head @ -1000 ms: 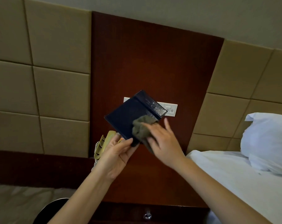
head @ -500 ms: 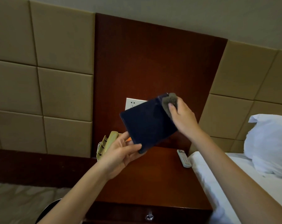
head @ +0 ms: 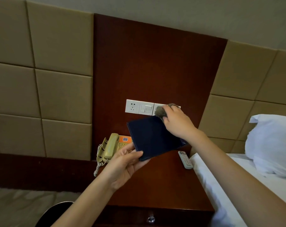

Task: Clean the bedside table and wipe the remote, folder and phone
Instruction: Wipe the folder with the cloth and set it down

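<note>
Wiping folder [head: 153,138], gripped in left hand [head: 122,166]; cloth [head: 160,111] clutched in right hand [head: 178,126] at folder's far corner. Next, probably: remote [head: 185,159].

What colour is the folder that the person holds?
The folder is plain dark navy blue, seen best in the head view.

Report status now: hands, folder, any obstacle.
Left hand grips folder at lower corner. Right hand holds cloth on its upper corner. Phone and remote lie on table below, nothing in the way.

Glossy wooden bedside table [head: 163,182]; matt dark folder [head: 153,138]; fuzzy cloth [head: 160,111].
</note>
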Available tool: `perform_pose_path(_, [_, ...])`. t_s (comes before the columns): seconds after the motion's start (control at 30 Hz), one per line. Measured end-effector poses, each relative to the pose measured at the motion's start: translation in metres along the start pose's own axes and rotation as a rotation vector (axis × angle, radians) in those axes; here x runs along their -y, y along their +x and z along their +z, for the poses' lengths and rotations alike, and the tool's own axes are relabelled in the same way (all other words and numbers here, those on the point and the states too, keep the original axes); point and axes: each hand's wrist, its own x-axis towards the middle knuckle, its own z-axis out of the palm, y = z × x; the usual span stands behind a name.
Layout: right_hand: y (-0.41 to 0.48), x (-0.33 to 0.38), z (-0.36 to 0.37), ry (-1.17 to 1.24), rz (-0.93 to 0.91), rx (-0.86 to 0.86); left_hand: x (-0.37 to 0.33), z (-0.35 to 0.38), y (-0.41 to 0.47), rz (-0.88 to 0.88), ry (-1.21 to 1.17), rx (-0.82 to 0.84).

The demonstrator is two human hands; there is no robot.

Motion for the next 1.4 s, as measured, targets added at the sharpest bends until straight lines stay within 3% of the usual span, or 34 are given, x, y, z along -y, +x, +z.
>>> perform_pose_path(0.3, [-0.016, -0.011, 0.006, 0.106, 0.127, 0.102, -0.013, -0.014, 0.010, 0.063, 0.032, -0.109])
perform_pose_path(0.5, [-0.011, -0.025, 0.007, 0.382, 0.349, 0.181, -0.010, -0.014, 0.009, 0.073, 0.128, -0.078])
perform_pose_path(0.77, [-0.016, -0.033, 0.031, 0.540, 0.365, -0.128, -0.008, -0.018, 0.009, 0.034, 0.357, -0.117])
perform_pose_path(0.93, [-0.023, -0.029, 0.037, 0.661, 0.274, -0.287, -0.009, -0.021, 0.014, 0.015, 0.821, -0.301])
perform_pose_path(1.03, [-0.027, -0.025, 0.040, 0.705, 0.201, -0.339, -0.011, -0.024, 0.016, -0.081, 0.582, -0.308])
perform_pose_path(1.1, [-0.029, -0.024, 0.040, 0.720, 0.155, -0.381, -0.013, -0.028, 0.017, -0.150, 0.345, -0.390])
perform_pose_path(1.17, [-0.030, -0.022, 0.040, 0.734, 0.098, -0.422, -0.014, -0.037, 0.020, -0.246, 0.268, -0.456])
perform_pose_path(1.23, [-0.030, -0.020, 0.040, 0.749, 0.052, -0.461, -0.011, -0.043, 0.019, -0.393, 0.273, -0.364])
perform_pose_path(1.3, [-0.028, -0.019, 0.038, 0.764, 0.025, -0.483, -0.007, -0.048, 0.017, -0.483, 0.130, -0.190])
perform_pose_path(1.4, [-0.026, -0.021, 0.036, 0.770, -0.005, -0.440, -0.005, -0.046, 0.017, -0.401, -0.219, -0.112])
